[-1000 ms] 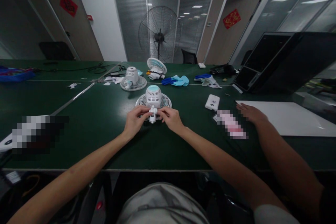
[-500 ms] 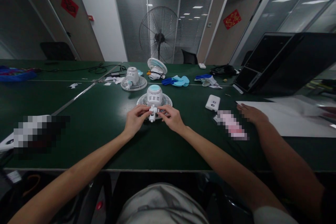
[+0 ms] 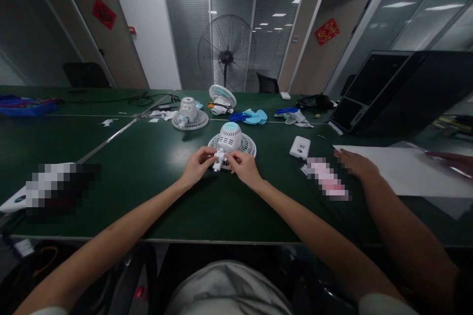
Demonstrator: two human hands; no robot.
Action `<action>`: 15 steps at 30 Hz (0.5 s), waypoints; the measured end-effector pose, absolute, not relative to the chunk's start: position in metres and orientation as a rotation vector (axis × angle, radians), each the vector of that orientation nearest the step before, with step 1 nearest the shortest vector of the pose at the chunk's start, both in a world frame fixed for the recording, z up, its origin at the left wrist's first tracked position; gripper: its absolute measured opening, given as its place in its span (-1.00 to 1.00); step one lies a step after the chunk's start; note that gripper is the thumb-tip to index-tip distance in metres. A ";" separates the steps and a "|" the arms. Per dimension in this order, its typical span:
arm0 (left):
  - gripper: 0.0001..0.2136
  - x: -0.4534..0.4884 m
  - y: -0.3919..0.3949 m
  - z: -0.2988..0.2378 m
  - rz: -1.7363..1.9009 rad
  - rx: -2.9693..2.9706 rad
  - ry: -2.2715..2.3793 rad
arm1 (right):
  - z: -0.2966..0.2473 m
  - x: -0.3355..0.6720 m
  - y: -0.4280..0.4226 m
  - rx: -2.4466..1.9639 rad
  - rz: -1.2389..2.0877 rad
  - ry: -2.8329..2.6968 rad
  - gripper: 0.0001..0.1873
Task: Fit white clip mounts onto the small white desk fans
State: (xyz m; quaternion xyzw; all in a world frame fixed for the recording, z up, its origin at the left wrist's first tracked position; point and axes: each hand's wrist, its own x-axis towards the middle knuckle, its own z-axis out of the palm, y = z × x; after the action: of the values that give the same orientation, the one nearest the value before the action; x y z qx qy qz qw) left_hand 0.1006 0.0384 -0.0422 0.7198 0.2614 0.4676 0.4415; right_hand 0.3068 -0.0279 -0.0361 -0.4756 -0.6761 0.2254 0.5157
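A small white fan (image 3: 229, 139) lies grille-down on the green table in front of me, its rounded motor housing on top. At its near side is a white plastic joint piece (image 3: 219, 159); whether it is fixed to the housing is hard to tell. My left hand (image 3: 197, 166) is closed, pinching this joint piece from the left. From the right, my right hand (image 3: 244, 166) is closed on the same piece with thumb and fingers. The fingers partly cover the joint piece and the near rim of the grille.
Two more small fans (image 3: 187, 110) (image 3: 222, 100) stand farther back, near blue gloves (image 3: 248, 116). To the right are a white power bank (image 3: 300, 147), a blurred pink item (image 3: 328, 178) and a co-worker's hand (image 3: 356, 165) on white paper (image 3: 391, 177). A black computer case (image 3: 402, 93) stands behind.
The fan has shifted right and turned slightly, and the joint piece now leans. My hands have moved with it, still gripping. At the right, the co-worker's clear sheet has moved.
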 end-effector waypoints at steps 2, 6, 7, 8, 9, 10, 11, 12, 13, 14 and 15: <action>-0.74 0.102 0.032 -0.040 1.138 1.795 0.650 | -0.035 0.309 -0.031 -1.128 0.374 -1.648 -0.71; -0.62 0.106 0.019 -0.038 1.103 1.755 0.670 | -0.036 0.312 -0.032 -1.072 0.174 -1.752 -0.79; -0.58 0.109 0.017 -0.038 1.102 1.738 0.672 | -0.036 0.314 -0.032 -1.063 0.158 -1.771 -0.78; -0.56 0.111 0.015 -0.038 1.116 1.717 0.683 | -0.037 0.315 -0.032 -1.056 0.154 -1.784 -0.77; -0.55 0.114 0.013 -0.039 1.142 1.690 0.704 | -0.037 0.317 -0.032 -1.047 0.156 -1.798 -0.76; -0.55 0.118 0.011 -0.040 1.180 1.652 0.736 | -0.038 0.319 -0.032 -1.037 0.164 -1.814 -0.74; -0.56 0.122 0.009 -0.042 1.216 1.606 0.772 | -0.038 0.321 -0.031 -1.024 0.174 -1.828 -0.73; -0.57 0.126 0.006 -0.044 1.244 1.556 0.808 | -0.038 0.323 -0.031 -1.011 0.189 -1.838 -0.72; -0.59 0.129 0.004 -0.046 1.266 1.512 0.839 | -0.038 0.325 -0.030 -1.004 0.205 -1.841 -0.73; -0.61 0.132 0.002 -0.048 1.279 1.485 0.859 | -0.039 0.326 -0.029 -1.005 0.214 -1.833 -0.75; -0.62 0.134 0.000 -0.050 1.283 1.479 0.867 | -0.039 0.326 -0.028 -1.013 0.211 -1.821 -0.79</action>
State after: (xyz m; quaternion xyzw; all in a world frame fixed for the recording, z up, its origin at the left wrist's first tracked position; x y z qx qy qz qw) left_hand 0.1343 -0.0002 -0.0498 0.6060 0.3554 0.5257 0.4797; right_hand 0.3265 -0.0281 -0.0387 -0.4190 -0.7529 0.0874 0.5000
